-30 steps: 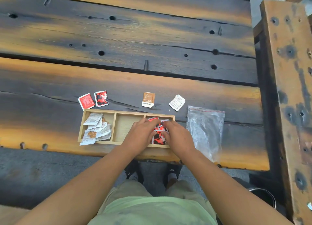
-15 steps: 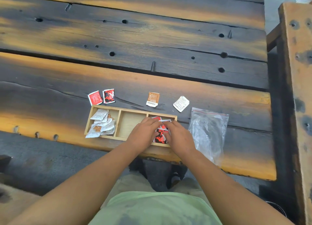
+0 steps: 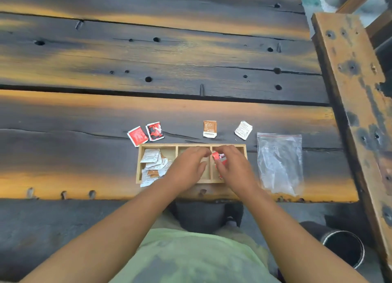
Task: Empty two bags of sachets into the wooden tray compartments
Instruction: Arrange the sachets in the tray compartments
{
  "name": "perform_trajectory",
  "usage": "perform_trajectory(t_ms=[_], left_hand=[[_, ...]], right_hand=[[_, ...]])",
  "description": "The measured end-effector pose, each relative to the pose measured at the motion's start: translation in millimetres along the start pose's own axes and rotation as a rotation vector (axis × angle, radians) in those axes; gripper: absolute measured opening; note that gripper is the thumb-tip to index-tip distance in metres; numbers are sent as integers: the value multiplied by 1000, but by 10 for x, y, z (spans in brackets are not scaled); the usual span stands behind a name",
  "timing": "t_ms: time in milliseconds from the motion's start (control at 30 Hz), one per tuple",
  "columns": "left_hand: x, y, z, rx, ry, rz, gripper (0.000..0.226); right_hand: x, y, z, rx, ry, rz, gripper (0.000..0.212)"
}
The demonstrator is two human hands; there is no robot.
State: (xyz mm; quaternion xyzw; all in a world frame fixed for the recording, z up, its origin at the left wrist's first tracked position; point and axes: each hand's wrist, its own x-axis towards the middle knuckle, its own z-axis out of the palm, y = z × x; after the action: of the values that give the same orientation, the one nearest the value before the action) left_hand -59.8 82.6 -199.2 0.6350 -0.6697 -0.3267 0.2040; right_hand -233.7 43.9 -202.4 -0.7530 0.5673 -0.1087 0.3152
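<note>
1. Three compartments divide the wooden tray (image 3: pixel 192 145), which sits near the front edge of the dark plank counter (image 3: pixel 148 60).
2. Left compartment: a heap of white and brown sachets (image 3: pixel 153 165), some spilling over the near rim.
3. Middle compartment: the left hand (image 3: pixel 187 168) hovers over it, fingers loosely spread, grasping nothing.
4. Right compartment: the right hand (image 3: pixel 234 168) covers most of it, its fingers pinching a red sachet (image 3: pixel 216 156) above other red ones.
5. Behind the tray lie four loose sachets: a plain red packet (image 3: pixel 137 136), a red-and-black packet (image 3: pixel 155 131), a brown packet (image 3: pixel 209 129) and a white packet (image 3: pixel 243 130).
6. Just right of the tray lies a clear zip bag (image 3: pixel 280 161), flat on the counter.
7. A dark round container (image 3: pixel 343 247) stands on the floor at lower right.
</note>
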Motion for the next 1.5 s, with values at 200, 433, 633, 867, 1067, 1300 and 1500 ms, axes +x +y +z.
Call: perform_trajectory(t_ms=[200,433,633,867,1067,1300,1500], left_hand=[[-345,-519,-558,-89,83,-88,17],[-636,-1036,-816,-29,131,-73,25],[-849,-1313,-774,4,-94,-22,57],[-879,-1399,-656,158,-108,30,53],[-740,-1471,-631,284,-119,87,54],[-555,-1461,-646,306,-79,82,55],[-720,-1427,-610,297,-2,104,46]], right_hand=[[-53,-648,383,2,-91,-40,35],[22,-1132,716,-42,-152,-57,31],[6,-1209,979,-164,-271,-17,38],[-71,-1193,1117,-272,-261,-13,43],[20,-1223,1129,-408,-257,-5,39],[171,-1265,1158,-361,-155,50,39],[61,-1167,1061,-185,-159,8,33]])
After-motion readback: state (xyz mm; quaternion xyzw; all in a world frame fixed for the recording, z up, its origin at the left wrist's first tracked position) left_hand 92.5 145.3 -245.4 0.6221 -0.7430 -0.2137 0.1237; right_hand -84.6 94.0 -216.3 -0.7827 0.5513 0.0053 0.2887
